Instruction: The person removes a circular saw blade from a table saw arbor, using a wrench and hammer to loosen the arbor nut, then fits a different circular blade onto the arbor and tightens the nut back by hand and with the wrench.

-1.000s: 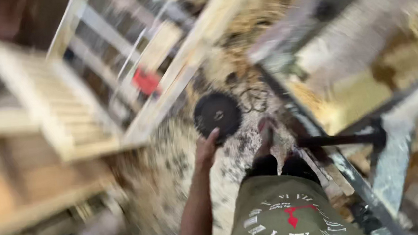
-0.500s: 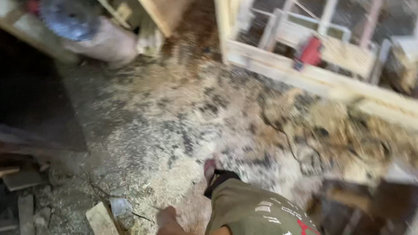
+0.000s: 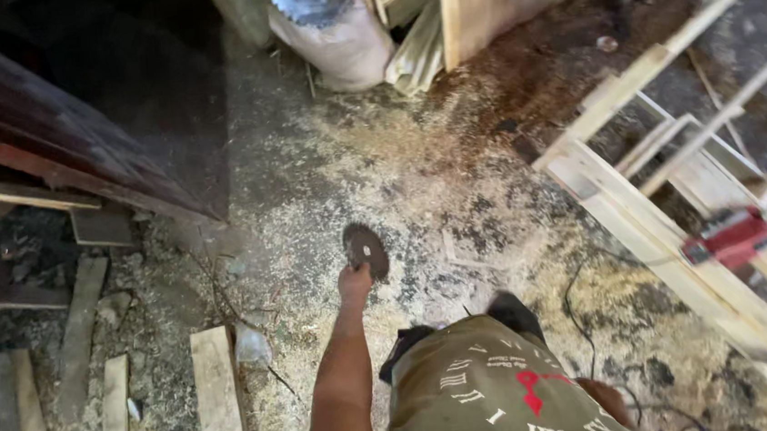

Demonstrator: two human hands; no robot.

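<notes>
Head view: left hand [image 3: 353, 284] fingers pinch 1 round, dark, seemingly toothed saw blade [image 3: 366, 249].

Sawdust-strewn concrete floor [image 3: 416, 167], dark wooden door [image 3: 76, 130] at left, scrap planks [image 3: 218, 397] lying below it, pale timber frame [image 3: 676, 220] at right, sack [image 3: 347, 45] beyond

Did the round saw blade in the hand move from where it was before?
Yes. The left hand holds the saw blade farther from the wooden frame, which it was beside a second ago.
</notes>
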